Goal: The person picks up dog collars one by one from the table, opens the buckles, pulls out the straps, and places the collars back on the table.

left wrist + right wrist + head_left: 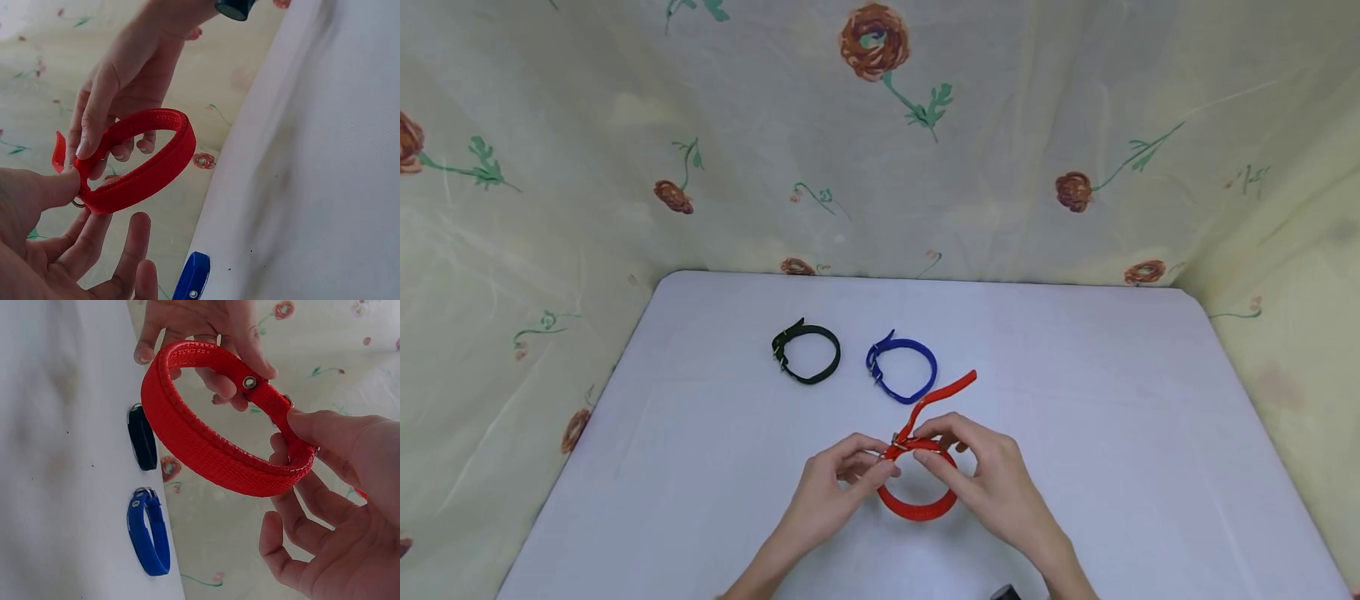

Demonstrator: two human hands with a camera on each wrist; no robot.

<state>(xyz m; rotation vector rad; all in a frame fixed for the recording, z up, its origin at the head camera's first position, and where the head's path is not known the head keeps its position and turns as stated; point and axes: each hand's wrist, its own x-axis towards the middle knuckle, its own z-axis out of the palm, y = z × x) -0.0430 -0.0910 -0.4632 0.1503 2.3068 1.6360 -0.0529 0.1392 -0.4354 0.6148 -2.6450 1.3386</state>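
A red collar (917,512) is held up between both hands, looped into a ring with its loose strap end (951,389) sticking out past the metal buckle (898,442). My left hand (838,483) pinches it beside the buckle, thumb on the strap. On the other side, my right hand (992,471) pinches the band between thumb and fingers. The right wrist view shows a metal eyelet (250,382) in the red band near the left thumb. Part of the buckle is hidden behind fingers in the wrist views.
Beyond the hands, a blue collar (935,367) and a black collar (838,354) lie buckled into loops on the white table (1075,358). Flowered cloth (992,167) hangs behind the table and along its sides. A small dark object (1005,592) shows beside the right forearm.
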